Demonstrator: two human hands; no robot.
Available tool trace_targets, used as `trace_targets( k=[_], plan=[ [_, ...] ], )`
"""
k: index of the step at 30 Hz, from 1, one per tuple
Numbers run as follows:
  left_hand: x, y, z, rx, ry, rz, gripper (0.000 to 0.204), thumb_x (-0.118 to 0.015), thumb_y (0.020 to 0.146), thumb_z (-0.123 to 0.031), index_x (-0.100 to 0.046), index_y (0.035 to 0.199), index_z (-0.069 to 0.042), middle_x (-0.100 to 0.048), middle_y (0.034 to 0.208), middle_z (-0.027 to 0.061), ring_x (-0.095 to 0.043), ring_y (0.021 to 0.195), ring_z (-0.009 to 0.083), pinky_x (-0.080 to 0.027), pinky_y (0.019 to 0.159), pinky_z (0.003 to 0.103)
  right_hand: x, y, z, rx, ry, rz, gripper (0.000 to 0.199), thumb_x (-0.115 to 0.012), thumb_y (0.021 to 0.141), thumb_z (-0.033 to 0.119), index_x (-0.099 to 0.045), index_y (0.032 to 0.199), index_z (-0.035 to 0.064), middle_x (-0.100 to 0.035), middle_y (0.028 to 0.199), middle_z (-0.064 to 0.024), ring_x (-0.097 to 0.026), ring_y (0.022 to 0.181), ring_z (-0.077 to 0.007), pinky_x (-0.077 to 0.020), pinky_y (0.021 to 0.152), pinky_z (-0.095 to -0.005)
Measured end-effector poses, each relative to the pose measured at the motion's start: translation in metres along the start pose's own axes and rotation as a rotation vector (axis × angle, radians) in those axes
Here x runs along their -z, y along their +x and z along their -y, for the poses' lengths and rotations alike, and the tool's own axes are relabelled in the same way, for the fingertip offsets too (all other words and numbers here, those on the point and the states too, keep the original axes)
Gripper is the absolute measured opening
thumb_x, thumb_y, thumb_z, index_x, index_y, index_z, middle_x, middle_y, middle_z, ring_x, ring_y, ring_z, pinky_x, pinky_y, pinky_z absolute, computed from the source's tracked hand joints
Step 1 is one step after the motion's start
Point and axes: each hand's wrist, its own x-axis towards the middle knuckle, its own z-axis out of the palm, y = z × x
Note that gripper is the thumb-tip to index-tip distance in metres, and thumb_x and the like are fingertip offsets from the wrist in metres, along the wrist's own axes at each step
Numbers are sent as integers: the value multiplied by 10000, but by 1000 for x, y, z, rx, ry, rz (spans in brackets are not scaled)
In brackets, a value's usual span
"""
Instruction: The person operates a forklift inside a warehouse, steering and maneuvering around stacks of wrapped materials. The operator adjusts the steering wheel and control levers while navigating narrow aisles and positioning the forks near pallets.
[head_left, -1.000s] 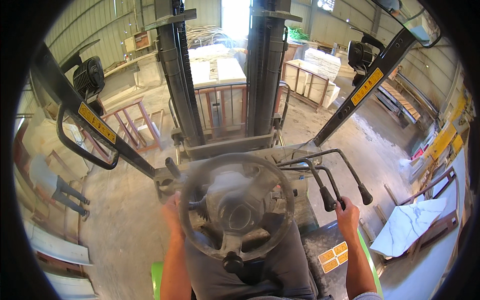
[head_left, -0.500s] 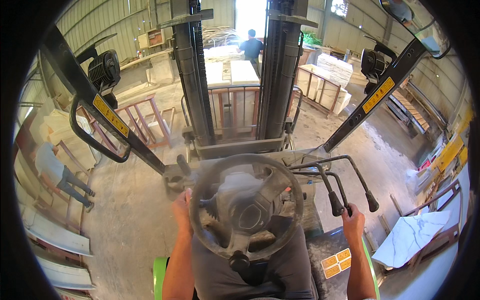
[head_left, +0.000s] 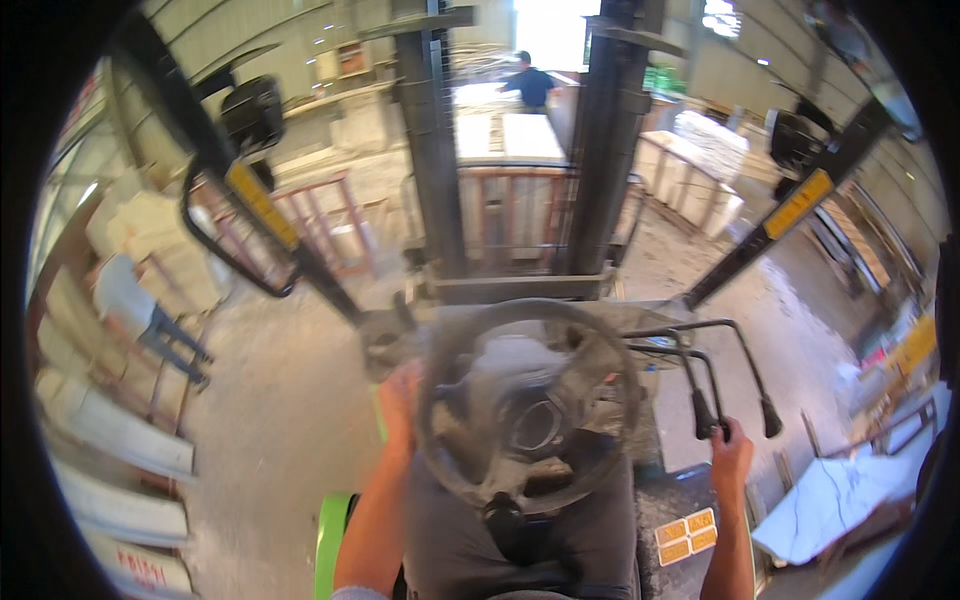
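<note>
- Head view, near centre: the steering wheel (head_left: 528, 408) of a forklift fills the middle, blurred, its rim just in front of the person's lap.
- The left hand (head_left: 400, 392) lies on the wheel's left rim, fingers curled around it, with the bare forearm running in from the near edge.
- The right hand (head_left: 731, 452) sits to the right of the wheel, closed around the black knob of a control lever (head_left: 703, 412); a second lever (head_left: 770, 418) stands just beside it, untouched.
- Far centre: the two dark uprights of the mast (head_left: 520, 150) rise ahead, with a reddish load guard (head_left: 515, 215) between them.
- Beyond the mast, pale stone slabs (head_left: 505, 135) are stacked, and another person (head_left: 528, 82) in a dark top stands well apart in the far doorway.
- Near right: yellow stickers (head_left: 685, 535) mark the floor plate.
</note>
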Motion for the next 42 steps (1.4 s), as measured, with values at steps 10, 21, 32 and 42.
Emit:
trace_targets(
  k=[10, 21, 32, 42],
  plan=[
    [4, -14, -28, 22, 23, 22, 456, -518, 1031, -386, -670, 845, 1, -656, 807, 266, -628, 706, 439, -463, 655, 491, -2, 12, -31, 15, 12, 43, 258, -615, 959, 85, -663, 1185, -32, -718, 877, -233, -696, 751, -287, -524, 712, -422],
    [1, -20, -19, 33, -74, 45, 449, -530, 1035, -349, -636, 868, 55, -554, 675, 191, -462, 636, 206, -445, 633, 426, 18, 0, -7, 1, -37, 28, 267, -685, 937, 177, -698, 1145, 10, -721, 878, -239, -710, 804, -416, -534, 709, -462],
    [-9, -16, -4, 103, -180, 43, 390, -575, 1017, -292, -600, 851, 60, -465, 646, 130, -422, 655, 140, -429, 610, 378, 19, -2, 0, 33, 1, -25, 274, -691, 942, 189, -695, 1137, -4, -717, 836, -227, -710, 768, -399, -532, 692, -445],
    [-9, -18, -12, 143, -174, 55, 391, -567, 1028, -304, -637, 875, 49, -515, 650, 108, -445, 664, 127, -439, 622, 363, 19, -1, 0, 57, -13, -39, 273, -689, 944, 191, -694, 1131, -7, -713, 824, -227, -704, 755, -402, -526, 684, -452]
  ],
)
